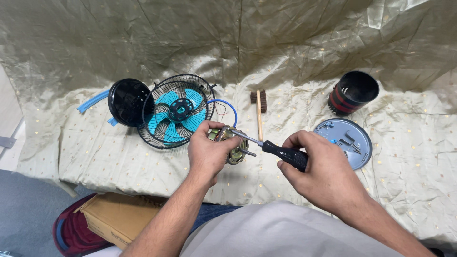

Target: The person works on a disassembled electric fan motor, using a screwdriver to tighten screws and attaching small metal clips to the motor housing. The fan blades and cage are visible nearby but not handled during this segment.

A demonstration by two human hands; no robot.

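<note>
Left hand (pixel 205 154) grips the fan motor (pixel 232 145), right hand (pixel 316 166) holds the screwdriver (pixel 273 148) on a screw. Fan cage (pixel 177 112) sits at 10 o'clock. Looks mid-unscrewing; needs steady pressure.

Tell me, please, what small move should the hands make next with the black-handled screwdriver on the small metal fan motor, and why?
Probably turn the black-handled screwdriver with the right hand while the left hand steadies the small metal fan motor. The metal tip appears to rest against the top of the motor, and both hands grip firmly. Whether the tip sits in a screw head is too small to tell.
</note>
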